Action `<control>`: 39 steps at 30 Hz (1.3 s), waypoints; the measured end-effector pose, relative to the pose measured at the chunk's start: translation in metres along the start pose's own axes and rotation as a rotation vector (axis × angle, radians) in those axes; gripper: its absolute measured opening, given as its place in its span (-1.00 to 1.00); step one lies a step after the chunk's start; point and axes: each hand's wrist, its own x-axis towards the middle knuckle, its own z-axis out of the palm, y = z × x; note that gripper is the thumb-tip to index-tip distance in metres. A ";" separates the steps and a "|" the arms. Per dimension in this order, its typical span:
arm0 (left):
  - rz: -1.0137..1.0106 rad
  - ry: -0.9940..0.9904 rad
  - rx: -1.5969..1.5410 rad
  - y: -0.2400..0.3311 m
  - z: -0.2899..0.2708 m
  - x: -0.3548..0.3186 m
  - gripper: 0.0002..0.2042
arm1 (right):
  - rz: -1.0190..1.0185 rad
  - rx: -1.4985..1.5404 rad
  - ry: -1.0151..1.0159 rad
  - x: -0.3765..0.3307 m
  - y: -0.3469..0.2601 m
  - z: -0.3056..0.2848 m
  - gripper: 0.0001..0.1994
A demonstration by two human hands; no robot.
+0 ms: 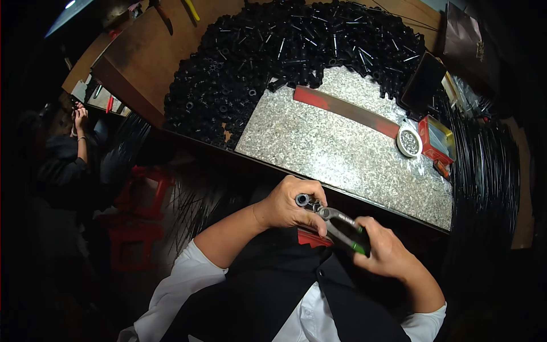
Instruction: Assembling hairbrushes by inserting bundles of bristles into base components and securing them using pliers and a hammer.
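Note:
In front of my body, just off the near edge of the board, my left hand (290, 202) is closed around a dark cylindrical part (302, 199) with a round, hollow-looking end. Most of that part is hidden by the fingers. My right hand (387, 251) grips pliers (340, 218) with green-tipped handles, their silver handles spread apart. The jaws of the pliers are up against the fingers of my left hand, by the part. What lies between the jaws is too small to make out. Below the hands a piece of red material (314, 238) shows against my dark clothing.
A heap of black parts (228, 74) covers the far side of the speckled board (319, 148). On it lie a red-grey flat bar (347, 111), a white bowl (409, 142) of small bits and a red box (436, 138). Black rods (484, 165) stand right. Another person's hand (81, 118) is far left.

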 end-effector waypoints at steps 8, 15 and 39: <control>0.030 0.061 0.026 0.004 0.008 0.005 -0.32 | -0.001 -0.058 -0.086 0.007 -0.006 -0.015 -0.42; -0.001 0.171 -0.037 0.004 0.013 0.000 -0.35 | 0.081 0.158 -0.114 0.014 0.005 0.006 -0.58; -0.102 0.209 -0.007 0.017 0.025 -0.003 -0.05 | 0.263 -0.793 0.607 0.051 0.075 -0.111 -0.91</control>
